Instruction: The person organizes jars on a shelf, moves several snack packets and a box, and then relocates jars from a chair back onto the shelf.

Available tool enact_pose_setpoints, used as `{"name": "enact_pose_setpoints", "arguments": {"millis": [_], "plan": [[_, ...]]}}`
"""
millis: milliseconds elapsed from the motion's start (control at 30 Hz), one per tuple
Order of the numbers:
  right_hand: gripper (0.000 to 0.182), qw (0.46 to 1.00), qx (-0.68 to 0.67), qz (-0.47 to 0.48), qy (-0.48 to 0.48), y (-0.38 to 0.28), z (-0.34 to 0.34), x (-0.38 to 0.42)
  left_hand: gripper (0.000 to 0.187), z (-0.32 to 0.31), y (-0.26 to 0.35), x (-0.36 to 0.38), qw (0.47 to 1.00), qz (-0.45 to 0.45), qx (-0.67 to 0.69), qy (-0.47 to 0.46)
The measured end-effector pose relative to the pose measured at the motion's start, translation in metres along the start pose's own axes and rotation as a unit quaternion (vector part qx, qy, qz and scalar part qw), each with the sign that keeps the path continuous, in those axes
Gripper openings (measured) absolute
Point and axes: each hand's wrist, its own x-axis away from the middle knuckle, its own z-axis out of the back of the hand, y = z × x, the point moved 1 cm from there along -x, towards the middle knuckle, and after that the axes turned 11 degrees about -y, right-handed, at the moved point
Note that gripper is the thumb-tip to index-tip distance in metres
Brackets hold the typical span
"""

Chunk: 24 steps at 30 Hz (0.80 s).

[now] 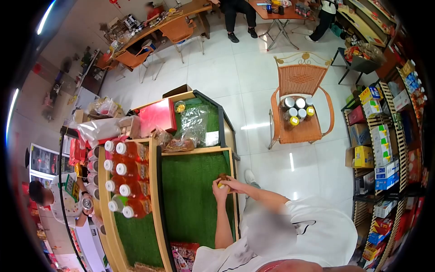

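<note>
My left hand and my right hand meet over the right edge of the green-lined display shelf. Both sets of fingers are closed around a small brown and yellow item, mostly covered by them; I cannot tell its kind. To the left, rows of white-capped bottles with orange-red drink stand on the neighbouring tier. A group of jars with white and yellow lids sits on the wicker chair ahead to the right.
A red box and clear plastic packaging lie on the upper shelf section. Stocked racks line the right side. Another person stands at left holding a container; more people are at tables at the back.
</note>
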Motion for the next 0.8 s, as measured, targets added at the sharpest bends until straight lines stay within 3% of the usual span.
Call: {"name": "enact_pose_setpoints", "arguments": {"millis": [33,133,233,267,367,400,500,600,700,800], "plan": [[0.072,1.000,-0.001,-0.004,0.022,-0.004,0.008,-0.019,0.049,0.000,0.001,-0.018,1.000,0.000,-0.003,-0.005],[0.063,0.999,-0.009,0.012,-0.041,-0.040,0.017,-0.047,0.047,0.004,0.013,-0.066,0.999,0.025,-0.034,-0.015],[0.075,1.000,-0.002,-0.025,0.010,-0.065,0.026,-0.077,0.044,0.003,0.018,-0.101,0.999,0.032,-0.001,-0.022],[0.071,0.998,0.002,-0.027,0.048,-0.073,0.026,-0.084,0.044,0.004,0.025,-0.111,0.999,0.029,0.004,-0.022],[0.068,0.997,-0.063,-0.036,-0.021,-0.101,0.035,-0.096,0.043,0.002,0.040,-0.141,0.999,0.039,-0.021,-0.032],[0.060,0.996,-0.065,-0.044,0.041,-0.095,0.042,-0.108,0.043,0.000,0.038,-0.149,0.999,0.027,-0.021,-0.039],[0.049,0.993,-0.047,0.037,0.102,-0.094,0.041,-0.114,0.041,-0.005,0.040,-0.161,0.999,0.006,-0.009,-0.052],[0.037,0.987,-0.058,0.033,0.146,-0.111,0.038,-0.104,0.042,-0.014,0.052,-0.174,0.998,-0.010,-0.018,-0.068],[0.038,0.993,-0.084,0.005,0.089,-0.121,0.051,-0.107,0.046,-0.017,0.063,-0.183,0.991,0.054,-0.037,-0.119],[0.039,0.992,-0.097,-0.011,0.085,-0.123,0.057,-0.112,0.053,-0.015,0.057,-0.195,0.986,0.030,-0.054,-0.155]]}}
